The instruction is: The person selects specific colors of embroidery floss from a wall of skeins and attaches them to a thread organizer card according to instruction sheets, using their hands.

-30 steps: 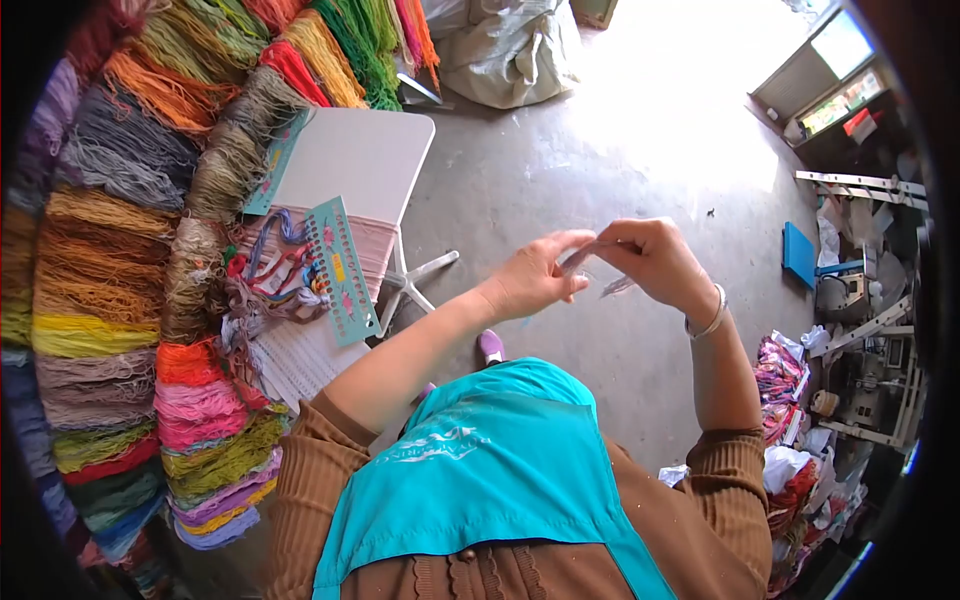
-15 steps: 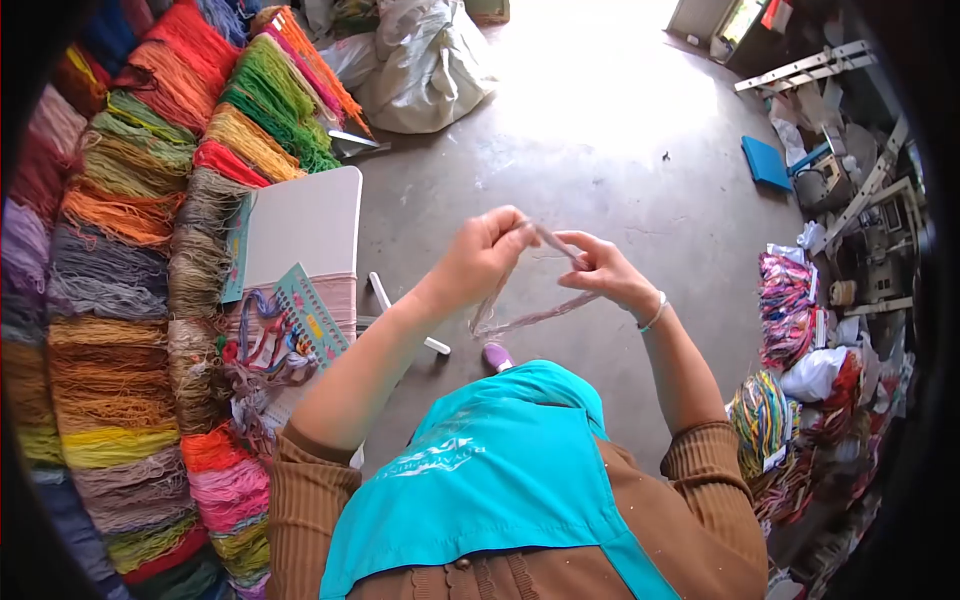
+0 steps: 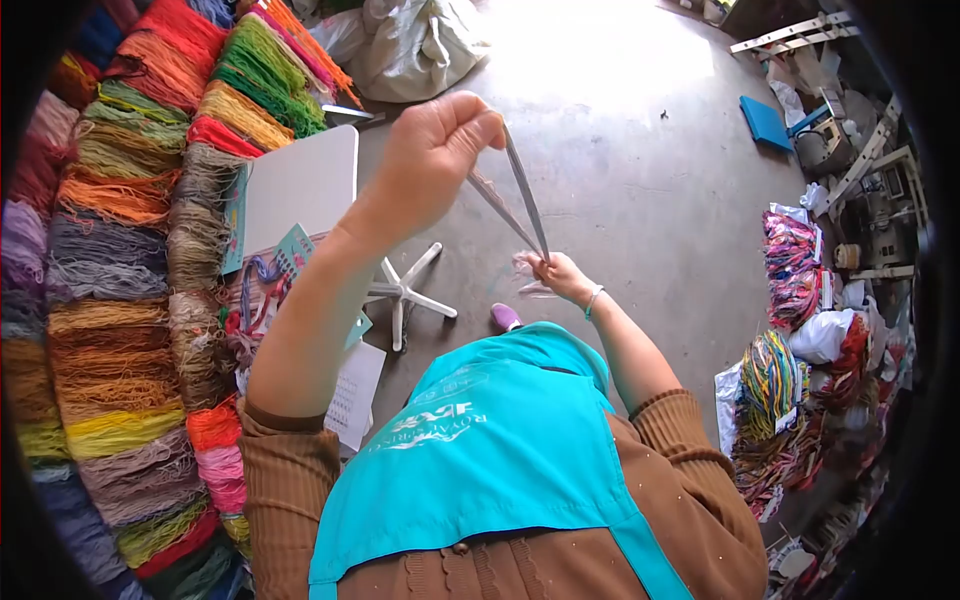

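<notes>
Presently holding pale yarn strands [image 3: 525,195] taut above the floor [image 3: 650,150], pinching their upper end in the closed grip of the left hand [image 3: 430,160] and their lower end, down-right and nearer the body, in the closed grip of the right hand [image 3: 560,275].

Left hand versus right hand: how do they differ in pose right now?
The left hand is raised high, near the camera; the right hand sits low, near the teal apron. The right wrist carries a bracelet; the left wrist is bare. Both pinch the pale yarn strands stretched taut between them.
</notes>
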A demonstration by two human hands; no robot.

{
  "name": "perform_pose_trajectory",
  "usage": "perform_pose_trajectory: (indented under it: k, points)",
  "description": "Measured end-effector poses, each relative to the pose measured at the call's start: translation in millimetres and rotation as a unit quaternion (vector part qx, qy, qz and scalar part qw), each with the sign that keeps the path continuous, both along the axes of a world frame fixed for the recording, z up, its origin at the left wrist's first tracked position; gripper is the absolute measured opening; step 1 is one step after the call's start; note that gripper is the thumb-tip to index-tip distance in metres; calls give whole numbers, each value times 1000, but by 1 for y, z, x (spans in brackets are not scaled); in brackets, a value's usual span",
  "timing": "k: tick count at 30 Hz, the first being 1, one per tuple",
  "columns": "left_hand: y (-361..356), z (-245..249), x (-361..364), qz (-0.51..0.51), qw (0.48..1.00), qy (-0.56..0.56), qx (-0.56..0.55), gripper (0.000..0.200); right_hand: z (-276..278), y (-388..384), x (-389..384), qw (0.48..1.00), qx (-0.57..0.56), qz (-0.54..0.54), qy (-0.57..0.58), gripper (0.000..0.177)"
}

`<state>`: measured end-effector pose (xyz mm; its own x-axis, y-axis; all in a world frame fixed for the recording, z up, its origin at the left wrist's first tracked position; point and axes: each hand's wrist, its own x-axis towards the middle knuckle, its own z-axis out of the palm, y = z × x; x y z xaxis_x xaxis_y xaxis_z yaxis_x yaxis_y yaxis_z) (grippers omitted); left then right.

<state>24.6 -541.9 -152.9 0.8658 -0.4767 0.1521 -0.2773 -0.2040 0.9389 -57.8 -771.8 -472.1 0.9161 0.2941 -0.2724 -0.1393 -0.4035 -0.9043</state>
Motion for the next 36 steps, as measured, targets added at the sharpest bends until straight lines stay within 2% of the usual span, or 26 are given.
perform_pose_trajectory:
  k: [2,5,6,8,10,12,13,14,15,16,18,20,21,23,26,28,31,36]
  points:
    - [9,9,-3,29,999,-1,-20,27,-38,-22,-24,995,-78,-11,58,47]
    - [23,20,2,79,986,89,-119,24,-101,-48,-70,993,27,-77,80,40]
    - [28,18,6,80,985,91,-121,24,-99,-53,-81,996,-37,-78,27,35]
    - [35,15,12,100,973,105,-180,24,-106,-59,-96,984,-35,-111,137,35]
    - [36,12,13,109,968,108,-200,25,-113,-66,-108,977,-24,-130,165,35]
    - [35,6,15,141,958,108,-224,25,-119,-75,-118,965,-64,-160,198,35]
    - [34,2,16,132,964,104,-208,25,-116,-80,-122,958,-125,-153,209,38]
    - [34,-3,16,124,968,99,-192,25,-111,-86,-126,957,-159,-137,200,53]
    - [39,-10,20,102,980,95,-144,24,-110,-95,-129,955,-192,-120,190,72]
    - [38,-11,16,95,989,97,-66,25,-106,-105,-125,945,-203,-103,236,98]
    - [39,-18,13,49,993,78,80,26,-99,-113,-119,925,-291,-130,206,98]
    - [40,-51,13,68,981,-40,175,25,-93,-117,-94,942,-226,-161,189,100]
    - [39,-58,12,68,956,-111,263,23,-96,-117,-78,954,-174,-177,169,101]
    - [36,-75,6,45,930,-167,325,20,-37,-84,-32,980,-62,-166,93,104]
    - [27,-87,-4,30,932,-138,333,18,65,-11,34,992,96,-77,-37,105]
    - [26,-92,-8,38,940,-103,324,16,118,34,64,975,180,22,-131,107]
    - [34,-100,-11,74,963,-92,241,13,165,92,89,935,292,148,-139,105]
    - [68,-96,-29,232,951,24,203,13,166,141,109,938,233,225,-121,93]
